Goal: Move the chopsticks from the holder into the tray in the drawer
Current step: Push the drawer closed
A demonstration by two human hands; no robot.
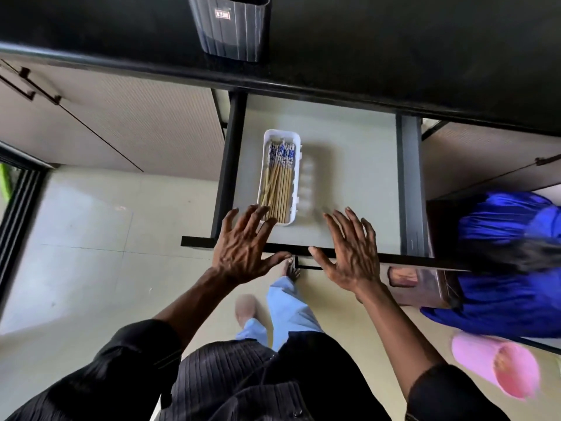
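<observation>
Dark countertop runs across the top of the frame, with the holder (pixel 232 25) at upper centre looking empty from here. Below it the drawer (pixel 349 177) stands open, and the chopsticks (pixel 277 180) lie bundled in the white tray (pixel 296 177) at centre. Your left hand (pixel 243 247) and right hand (pixel 349 253) hover spread wide and empty over the drawer's front edge. Chopsticks are light, stiff and smooth (they roll), so I'd pinch them mid-length as a bunch.
</observation>
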